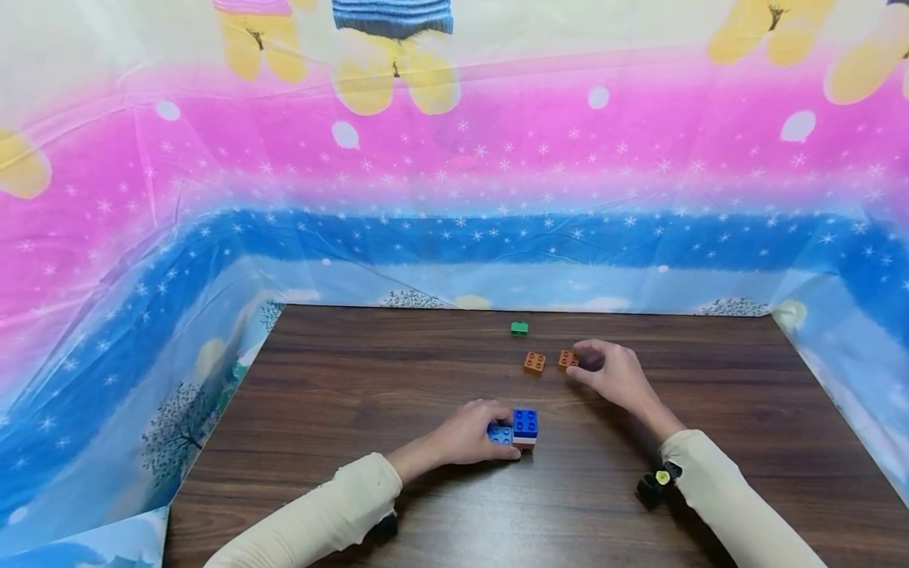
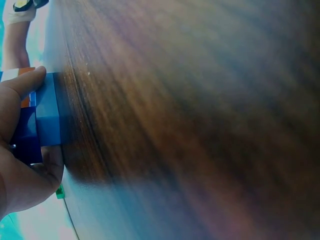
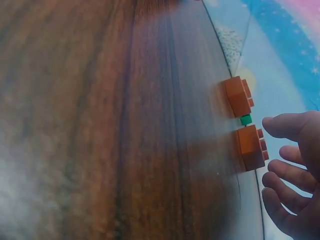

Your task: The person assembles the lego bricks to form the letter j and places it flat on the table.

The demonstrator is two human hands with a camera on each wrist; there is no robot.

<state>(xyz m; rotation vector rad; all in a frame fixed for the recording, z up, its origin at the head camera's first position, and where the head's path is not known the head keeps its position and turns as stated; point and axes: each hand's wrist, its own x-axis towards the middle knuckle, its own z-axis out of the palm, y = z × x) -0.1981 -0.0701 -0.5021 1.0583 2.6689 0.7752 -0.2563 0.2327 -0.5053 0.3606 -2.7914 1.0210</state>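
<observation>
My left hand (image 1: pixel 465 434) grips a small stack of toy bricks on the wooden table, thumb on the near side and fingers behind. A dark blue brick (image 1: pixel 525 423) tops the stack's right side, with white and orange layers under it. Beside it, a lighter blue brick (image 1: pixel 500 435) shows between thumb and fingers. Farther back, my right hand (image 1: pixel 619 380) is held around the right-hand orange brick (image 1: pixel 567 360), thumb and fingers parted. In the right wrist view the fingertips (image 3: pixel 268 123) are a little apart from the orange bricks. A second orange brick (image 1: pixel 535 363) lies just left.
A green brick (image 1: pixel 519 328) lies behind the orange ones, near the table's back edge. The dark brown table (image 1: pixel 341 371) is bordered at the back and sides by a printed cloth (image 1: pixel 440 237). Dark devices sit at both wrists.
</observation>
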